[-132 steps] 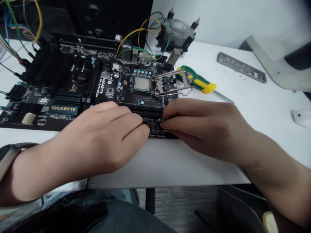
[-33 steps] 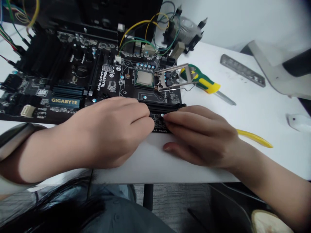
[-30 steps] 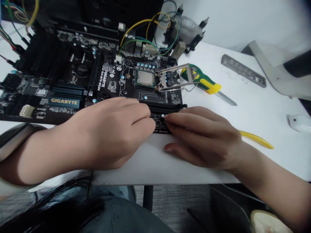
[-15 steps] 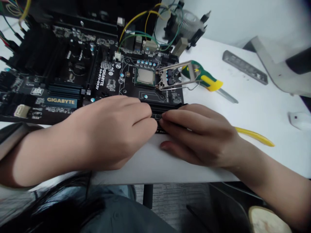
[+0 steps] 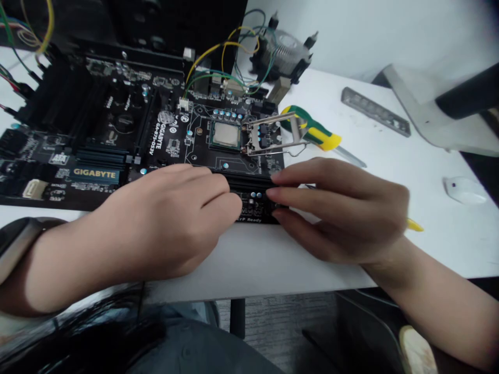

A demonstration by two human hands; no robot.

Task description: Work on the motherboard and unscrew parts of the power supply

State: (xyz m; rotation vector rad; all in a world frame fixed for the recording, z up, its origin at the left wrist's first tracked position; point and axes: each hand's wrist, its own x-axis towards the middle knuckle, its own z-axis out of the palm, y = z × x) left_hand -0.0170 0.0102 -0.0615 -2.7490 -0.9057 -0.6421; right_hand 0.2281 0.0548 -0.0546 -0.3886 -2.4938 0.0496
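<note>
The motherboard (image 5: 159, 136) is lying beneath your fingers (image 5: 300, 199): your left hand (image 5: 171, 218) is staying curled, your right hand (image 5: 351, 208) is spreading rightward, clearing access to memory slots (image 5: 251, 181) and two capacitors (image 5: 259, 195) between; whether either is gripping anything isn't showing.

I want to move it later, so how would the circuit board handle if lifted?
The circuit board looks flat and unbent, so probably stiff. Its thin metal frame stands open, so might snag. The attached wires would likely tug.
</note>
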